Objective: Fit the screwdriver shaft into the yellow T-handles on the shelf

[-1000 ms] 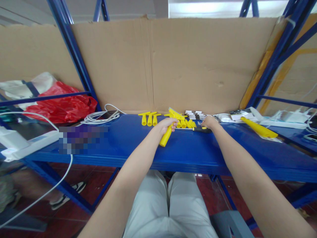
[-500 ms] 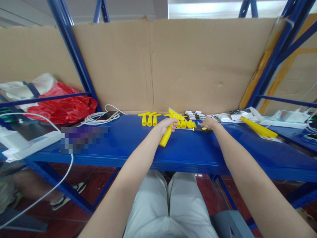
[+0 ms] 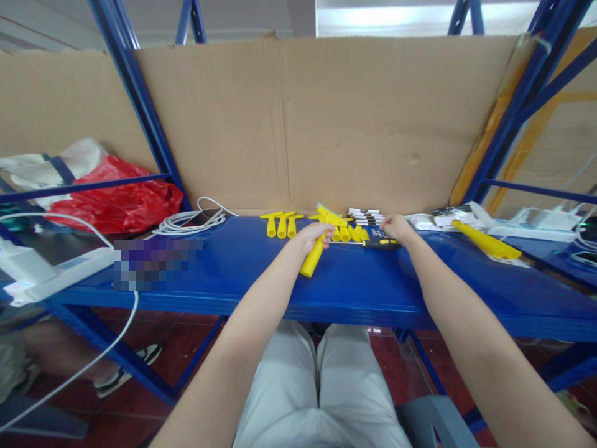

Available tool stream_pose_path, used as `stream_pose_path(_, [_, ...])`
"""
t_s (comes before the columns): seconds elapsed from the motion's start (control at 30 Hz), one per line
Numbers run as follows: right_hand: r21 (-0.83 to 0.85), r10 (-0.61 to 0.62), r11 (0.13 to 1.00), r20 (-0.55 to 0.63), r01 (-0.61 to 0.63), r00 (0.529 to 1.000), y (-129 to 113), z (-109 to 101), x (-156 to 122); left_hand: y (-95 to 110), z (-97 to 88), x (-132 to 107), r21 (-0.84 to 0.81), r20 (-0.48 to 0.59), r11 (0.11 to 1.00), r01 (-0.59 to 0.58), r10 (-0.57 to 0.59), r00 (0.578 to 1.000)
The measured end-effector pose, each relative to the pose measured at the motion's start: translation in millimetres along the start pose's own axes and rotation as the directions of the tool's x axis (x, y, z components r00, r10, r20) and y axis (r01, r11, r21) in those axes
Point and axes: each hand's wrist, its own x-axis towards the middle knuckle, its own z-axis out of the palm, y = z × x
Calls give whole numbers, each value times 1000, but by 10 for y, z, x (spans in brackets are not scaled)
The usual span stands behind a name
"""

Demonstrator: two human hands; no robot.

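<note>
My left hand is closed round a yellow plastic tool, whose long handle sticks out towards me over the blue shelf. Its head lies against a cluster of several similar yellow tools. Three more yellow tools lie in a row just to the left. My right hand rests at a stack of small black-and-white strips; its fingers are hidden behind the back of the hand. A screwdriver with a black-and-yellow handle lies on the shelf right below that hand.
A cardboard sheet backs the shelf. A coiled white cable and a phone lie at the left, with a red bag beyond a blue upright. At the right lie a long yellow cone, packets and white power strips.
My right hand has shifted slightly back from the screwdriver handle towards the stack of strips, leaving the screwdriver on the shelf. My left hand has not moved.
</note>
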Motion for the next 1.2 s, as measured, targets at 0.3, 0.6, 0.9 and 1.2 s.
stream_pose_path(0.3, [554, 41, 826, 121, -102, 992, -457, -22, -256, 28, 35, -43, 22, -15, 1000, 9, -9, 1000])
stream_pose_path(0.6, [725, 73, 590, 391, -356, 918, -689, -9, -448, 8, 28, -11, 29, -24, 1000, -9, 10, 1000])
stream_pose_path(0.9, [827, -193, 498, 400, -262, 896, -862, 8, -557, 23, 50, -31, 50, -14, 999, -1, 1, 1000])
stream_pose_path(1.2, [798, -191, 549, 409, -248, 893, -862, 98, -565, 12, 58, -38, 68, 44, 997, -28, 25, 999])
